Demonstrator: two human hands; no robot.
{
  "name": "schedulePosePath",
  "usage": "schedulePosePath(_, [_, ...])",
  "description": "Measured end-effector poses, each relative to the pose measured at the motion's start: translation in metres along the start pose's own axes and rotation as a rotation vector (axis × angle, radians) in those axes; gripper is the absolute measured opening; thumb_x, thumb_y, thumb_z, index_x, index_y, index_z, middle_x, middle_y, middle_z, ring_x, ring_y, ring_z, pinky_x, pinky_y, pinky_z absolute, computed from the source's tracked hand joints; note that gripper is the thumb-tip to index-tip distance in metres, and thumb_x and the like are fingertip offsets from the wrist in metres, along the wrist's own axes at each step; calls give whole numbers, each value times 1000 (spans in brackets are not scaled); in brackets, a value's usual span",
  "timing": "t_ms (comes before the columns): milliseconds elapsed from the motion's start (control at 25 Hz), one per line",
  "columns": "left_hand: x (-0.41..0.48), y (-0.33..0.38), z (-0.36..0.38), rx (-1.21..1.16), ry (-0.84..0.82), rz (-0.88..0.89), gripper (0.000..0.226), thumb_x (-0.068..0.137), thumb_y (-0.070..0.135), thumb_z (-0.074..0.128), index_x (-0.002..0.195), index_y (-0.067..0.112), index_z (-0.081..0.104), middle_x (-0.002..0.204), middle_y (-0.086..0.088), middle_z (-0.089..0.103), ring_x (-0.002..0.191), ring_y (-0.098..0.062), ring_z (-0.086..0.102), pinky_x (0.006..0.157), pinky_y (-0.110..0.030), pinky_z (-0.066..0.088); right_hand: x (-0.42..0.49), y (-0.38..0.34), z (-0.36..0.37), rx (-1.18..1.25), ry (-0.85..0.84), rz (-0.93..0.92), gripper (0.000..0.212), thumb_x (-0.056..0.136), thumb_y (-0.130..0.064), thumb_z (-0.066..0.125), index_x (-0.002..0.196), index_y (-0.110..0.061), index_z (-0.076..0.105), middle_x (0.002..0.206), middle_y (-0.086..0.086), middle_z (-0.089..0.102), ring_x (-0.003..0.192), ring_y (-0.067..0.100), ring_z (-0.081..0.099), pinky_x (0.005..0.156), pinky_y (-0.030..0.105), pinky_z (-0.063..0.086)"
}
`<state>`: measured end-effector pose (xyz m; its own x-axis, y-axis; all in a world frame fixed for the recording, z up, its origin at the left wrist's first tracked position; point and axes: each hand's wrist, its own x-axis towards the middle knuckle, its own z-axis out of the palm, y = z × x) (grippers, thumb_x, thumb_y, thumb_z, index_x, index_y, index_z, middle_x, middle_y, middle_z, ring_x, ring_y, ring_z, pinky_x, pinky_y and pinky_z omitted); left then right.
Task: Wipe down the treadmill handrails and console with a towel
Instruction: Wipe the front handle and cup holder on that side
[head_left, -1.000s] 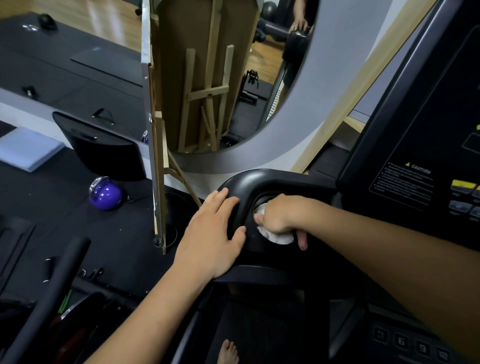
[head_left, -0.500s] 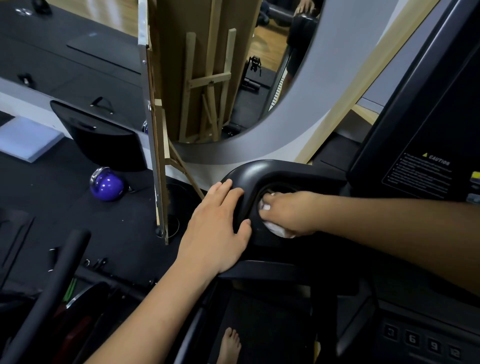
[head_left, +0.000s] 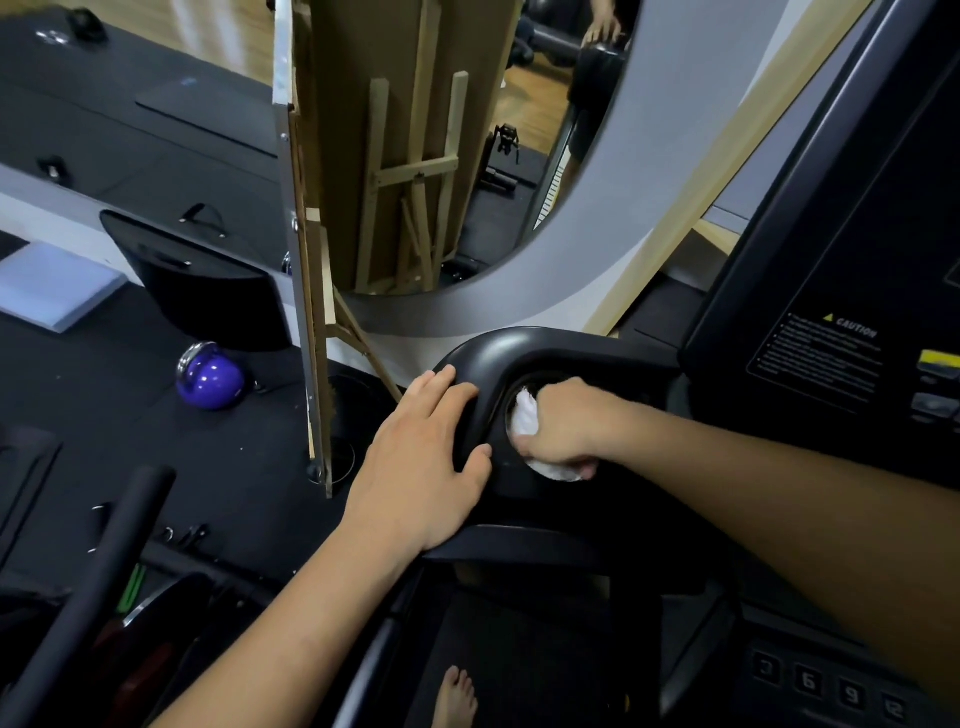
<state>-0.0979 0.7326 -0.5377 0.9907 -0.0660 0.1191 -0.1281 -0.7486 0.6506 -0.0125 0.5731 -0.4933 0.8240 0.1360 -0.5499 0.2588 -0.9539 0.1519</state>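
1. we see the treadmill console, a dark, matte slab with a smooth face; it carries a small printed caution label with a yellow triangle.
2. at the console's left corner we find a rounded, moulded black plastic wing with a faint sheen, and in it a circular cup recess.
3. we note the towel, white, soft and crumpled, bunched into the recess; its folds show at the left of the recess and a pale edge at the bottom rim.
4. the right hand is curled into a loose fist over the towel, fingers closed on the cloth and pressed down into the recess.
5. the left hand lies flat and spread on the outer curve of the wing, fingers together and extended, thumb splayed toward the recess; it grips nothing.
6. lower right, we see a row of raised square keys with pale numerals.
7. left of the wing stands a mirror on a raw wooden frame, thin and seen edge-on.
8. on the dark rubber floor rests a glossy purple ball-shaped weight with a chrome handle.
9. a bare foot shows on the textured black belt below.
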Motion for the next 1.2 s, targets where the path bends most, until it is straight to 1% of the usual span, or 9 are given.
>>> schedulePosePath(120, [1,-1,1,7,8,2,58,90,38,60,143,24,42,160,5,27,150,-11,16,120,-33,24,13,-6,8,-88,-38,-28,23,58,-5,67,81,-9,69,69,10,69,62,28,66,63,34,61])
schedulePosePath(240, [1,-1,1,16,11,5,58,89,37,61,143,23,43,159,5,28,149,-11,17,119,-32,25,7,4,10,-66,4,-171,25,67,-11,70,87,-18,57,90,5,65,76,25,62,67,30,54])
schedulePosePath(400, [1,1,0,12,12,5,57,88,37,61,141,24,44,158,6,29,148,-11,19,118,-33,27,8,-2,9,-317,30,-355,12,76,-7,63,70,-17,60,86,4,61,83,29,61,66,31,45])
schedulePosePath(480, [2,0,0,3,6,0,57,88,37,62,141,25,44,158,6,29,148,-10,20,118,-34,28,13,5,12,-311,71,-423,8,77,-13,64,82,-19,61,95,4,60,91,29,62,74,33,50])
schedulePosePath(600, [2,-1,-1,-6,-1,-8,57,88,36,63,140,25,45,157,5,31,147,-11,24,118,-37,29,11,16,25,-127,158,-340,24,87,-30,58,109,-19,57,107,9,58,97,33,60,82,37,48])
schedulePosePath(720, [1,0,-1,-5,-8,-14,57,88,36,65,141,23,46,158,3,33,147,-14,25,119,-37,27,-4,13,33,153,208,-228,4,84,-26,56,88,-26,57,95,3,64,91,30,59,74,36,49])
schedulePosePath(960, [0,2,-4,-31,-6,-23,56,90,35,66,142,21,48,158,2,34,148,-15,24,120,-32,20,-44,12,48,283,407,-248,12,78,-7,43,73,-19,45,70,-2,58,68,24,55,73,48,50])
schedulePosePath(1080, [1,0,-4,-42,9,-24,51,93,34,63,140,21,50,157,1,35,148,-16,25,119,-31,20,-82,28,40,594,474,-193,10,88,-17,56,82,-23,60,84,-3,68,82,20,62,78,35,50])
schedulePosePath(1200, [0,2,-4,-83,35,-31,44,95,30,60,137,18,53,155,-2,39,146,-17,29,118,-30,22,-127,41,40,773,448,-241,5,80,-33,70,82,-31,66,94,-9,61,88,8,60,80,26,48])
